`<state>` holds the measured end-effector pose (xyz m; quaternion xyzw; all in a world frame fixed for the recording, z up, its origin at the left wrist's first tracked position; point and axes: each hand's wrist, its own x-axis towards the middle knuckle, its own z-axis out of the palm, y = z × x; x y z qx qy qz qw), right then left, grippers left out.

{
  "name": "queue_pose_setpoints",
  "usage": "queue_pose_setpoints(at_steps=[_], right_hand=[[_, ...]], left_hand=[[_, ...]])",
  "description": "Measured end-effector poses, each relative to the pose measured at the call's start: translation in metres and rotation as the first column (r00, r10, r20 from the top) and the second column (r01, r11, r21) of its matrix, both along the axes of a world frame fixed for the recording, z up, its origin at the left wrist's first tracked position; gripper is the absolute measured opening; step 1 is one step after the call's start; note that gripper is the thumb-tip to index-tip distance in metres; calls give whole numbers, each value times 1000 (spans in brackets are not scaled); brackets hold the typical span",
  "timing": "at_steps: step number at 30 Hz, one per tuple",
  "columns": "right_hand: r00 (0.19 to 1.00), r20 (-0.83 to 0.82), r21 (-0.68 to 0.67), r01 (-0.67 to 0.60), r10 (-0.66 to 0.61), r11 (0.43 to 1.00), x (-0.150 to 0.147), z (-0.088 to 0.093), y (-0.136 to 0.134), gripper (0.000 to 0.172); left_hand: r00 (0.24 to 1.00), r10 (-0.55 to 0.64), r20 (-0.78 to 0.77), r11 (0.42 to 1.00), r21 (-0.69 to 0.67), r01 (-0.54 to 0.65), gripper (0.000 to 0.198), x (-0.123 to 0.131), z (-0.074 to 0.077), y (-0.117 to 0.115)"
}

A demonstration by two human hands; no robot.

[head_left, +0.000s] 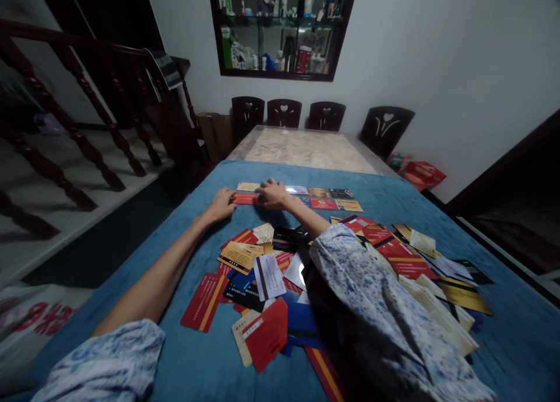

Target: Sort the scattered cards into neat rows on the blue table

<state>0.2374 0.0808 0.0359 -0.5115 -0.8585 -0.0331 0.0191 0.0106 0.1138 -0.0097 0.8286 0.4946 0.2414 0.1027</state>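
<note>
Both my arms reach far across a blue cloth (144,273). My left hand (221,205) rests on the left end of a red card (245,199), fingers curled onto it. My right hand (272,193) presses down on the same card's right end, fingers bent. The red card lies in the lower of two neat rows of cards (324,199) laid side by side. Nearer me lies a loose heap of several cards (258,273), red, blue, black, yellow and white, partly hidden under my right sleeve (371,297).
Beyond the cloth the marble tabletop (306,148) continues to four dark chairs (284,113) at the wall. A glass cabinet (280,28) of bottles hangs above. A wooden stair rail (87,98) runs on the left. A red bag (423,174) sits at the right.
</note>
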Motion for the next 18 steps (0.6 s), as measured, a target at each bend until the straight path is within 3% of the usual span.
queue_pose_setpoints(at_steps=[8,18], right_hand=[[994,-79,64,-64,69,996,29,4,-37,38],[979,-164,109,-105,122,988,70,-1,-83,25]], left_hand=[[998,-49,-43,997,55,52,35,27,3,-39],[984,-176,-24,982,67,178,29,68,21,-97]])
